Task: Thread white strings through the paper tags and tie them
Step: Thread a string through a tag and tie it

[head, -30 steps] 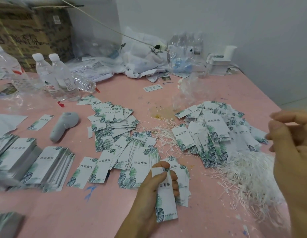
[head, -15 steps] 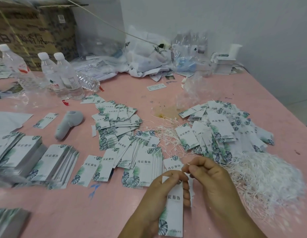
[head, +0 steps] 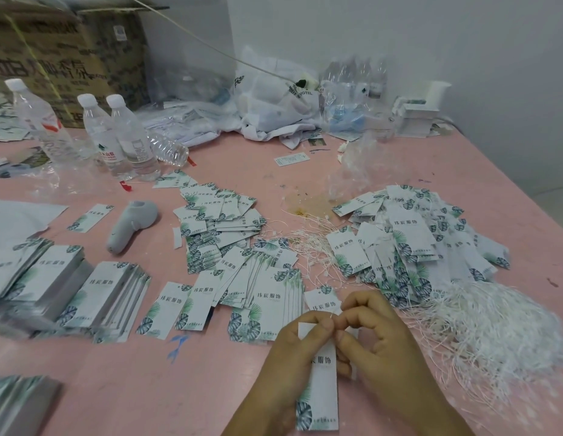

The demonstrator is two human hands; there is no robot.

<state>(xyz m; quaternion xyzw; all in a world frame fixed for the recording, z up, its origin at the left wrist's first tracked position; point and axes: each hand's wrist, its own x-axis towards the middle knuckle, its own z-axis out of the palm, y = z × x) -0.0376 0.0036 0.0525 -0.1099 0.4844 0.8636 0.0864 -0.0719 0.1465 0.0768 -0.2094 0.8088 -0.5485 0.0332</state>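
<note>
My left hand holds a white paper tag with green leaf print upright by its top end, near the table's front edge. My right hand meets it at the tag's top, thumb and forefinger pinched on a thin white string whose tip pokes up between the fingers. A big heap of loose white strings lies just right of my hands. Tags with strings attached are piled at the right. Unstrung tags fan out in the middle and in stacks at the left.
On the pink table lie a grey handheld device, three upright water bottles and one lying on its side. Plastic bags, a cardboard box and a white dispenser line the back. The table edge runs along the right.
My right hand came down from high at the right and joined my left hand at the tag's top with a string. The left hand has tipped the tag more upright and drawn it slightly nearer.
</note>
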